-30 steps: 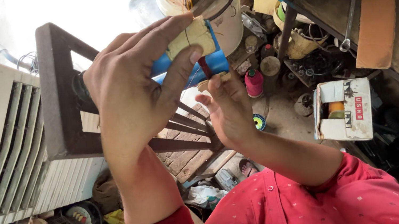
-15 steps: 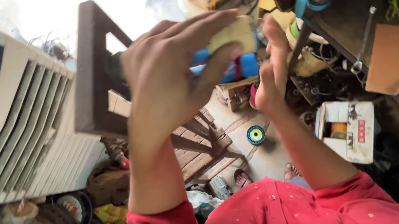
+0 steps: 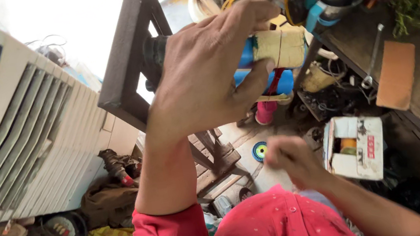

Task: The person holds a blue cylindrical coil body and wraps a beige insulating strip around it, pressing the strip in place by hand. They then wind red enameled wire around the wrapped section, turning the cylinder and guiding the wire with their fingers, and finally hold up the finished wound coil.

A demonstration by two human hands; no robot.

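High above the cluttered floor, a blue cylindrical part wrapped in tan tape [image 3: 281,49] sits pinched between the left hand's [image 3: 203,76] thumb and fingers. It looks stiff and fairly light; the taped middle seems the surest grip. The right hand [image 3: 291,161] hangs lower, loosely curled and empty, near a small white carton [image 3: 354,146].

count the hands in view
2. The left hand is raised, holding a blue part wrapped in tan tape. The right hand is lower, near the red shirt, blurred. No other hands show.
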